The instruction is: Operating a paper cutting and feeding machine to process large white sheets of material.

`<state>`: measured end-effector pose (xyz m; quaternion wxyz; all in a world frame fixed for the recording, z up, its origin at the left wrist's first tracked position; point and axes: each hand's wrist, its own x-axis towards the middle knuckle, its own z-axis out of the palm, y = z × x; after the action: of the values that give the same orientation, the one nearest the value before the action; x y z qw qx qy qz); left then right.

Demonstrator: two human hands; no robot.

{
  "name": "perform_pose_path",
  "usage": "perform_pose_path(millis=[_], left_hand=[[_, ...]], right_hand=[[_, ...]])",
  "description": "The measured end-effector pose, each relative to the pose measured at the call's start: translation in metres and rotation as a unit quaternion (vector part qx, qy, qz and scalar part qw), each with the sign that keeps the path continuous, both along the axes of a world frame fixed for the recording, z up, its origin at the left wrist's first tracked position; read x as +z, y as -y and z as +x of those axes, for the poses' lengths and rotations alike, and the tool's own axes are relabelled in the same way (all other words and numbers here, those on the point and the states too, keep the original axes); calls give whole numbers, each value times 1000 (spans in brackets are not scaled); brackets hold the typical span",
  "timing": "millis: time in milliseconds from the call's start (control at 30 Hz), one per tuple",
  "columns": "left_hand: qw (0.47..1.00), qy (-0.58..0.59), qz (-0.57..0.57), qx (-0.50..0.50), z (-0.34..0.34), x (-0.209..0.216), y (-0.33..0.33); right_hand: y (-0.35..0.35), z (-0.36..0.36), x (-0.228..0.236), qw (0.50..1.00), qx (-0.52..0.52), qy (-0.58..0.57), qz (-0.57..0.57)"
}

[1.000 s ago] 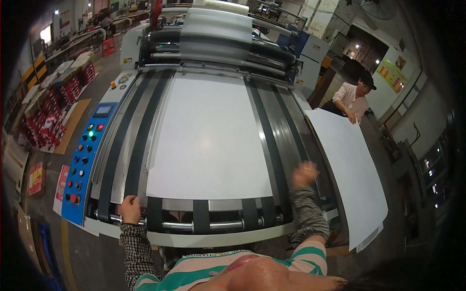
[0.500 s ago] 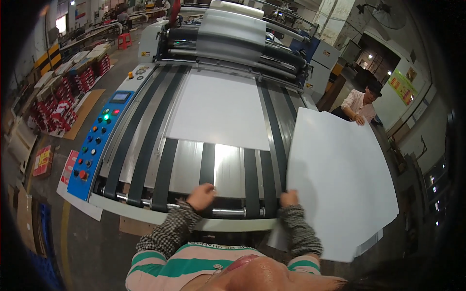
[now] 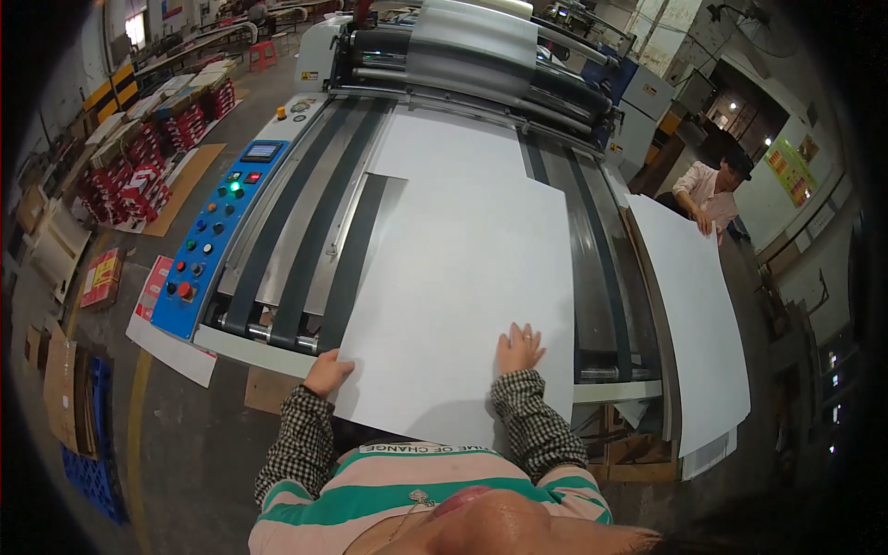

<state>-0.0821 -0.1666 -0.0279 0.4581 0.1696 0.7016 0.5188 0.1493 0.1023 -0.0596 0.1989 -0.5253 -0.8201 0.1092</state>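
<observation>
A large white sheet (image 3: 462,268) lies over the dark belts of the machine, its front end hanging past the machine's near edge toward me. My left hand (image 3: 330,372) pinches the left edge of this sheet near its front corner. With fingers spread, my right hand (image 3: 520,350) rests on top of the sheet, right of its middle. The far end overlaps another white sheet (image 3: 444,143), which lies farther up the belts close to the rollers.
Rollers with a clear film roll (image 3: 472,42) stand at the machine's far end. A blue control panel (image 3: 217,231) runs along its left side. To the right, a co-worker (image 3: 710,192) has a hand on more white sheets (image 3: 698,314). Red-and-white stacks (image 3: 139,185) sit at left.
A white sheet has come from the right onto the belts. My left hand, empty before, now grips its edge; my right hand lies spread on it. The view has shifted slightly.
</observation>
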Motion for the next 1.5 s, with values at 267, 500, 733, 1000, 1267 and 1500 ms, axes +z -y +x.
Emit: perform_pose_path(millis=[267, 500, 733, 1000, 1267, 1500], left_hand=[[987, 126, 48, 84, 6, -3, 55], [994, 87, -2, 61, -29, 11, 28], [949, -243, -88, 178, -93, -12, -8], [956, -209, 37, 204, -78, 0, -50], [947, -152, 73, 274, -70, 7, -27], [982, -154, 110, 8, -3, -17, -113]], right_hand=[[31, 7, 12, 987, 52, 116, -97], [0, -29, 12, 984, 75, 126, -97], [-58, -90, 21, 979, 83, 153, -105], [-175, 36, 5, 931, 108, -337, 90], [-136, 331, 85, 770, -552, 316, -46], [-117, 211, -2, 960, -213, 181, -35]])
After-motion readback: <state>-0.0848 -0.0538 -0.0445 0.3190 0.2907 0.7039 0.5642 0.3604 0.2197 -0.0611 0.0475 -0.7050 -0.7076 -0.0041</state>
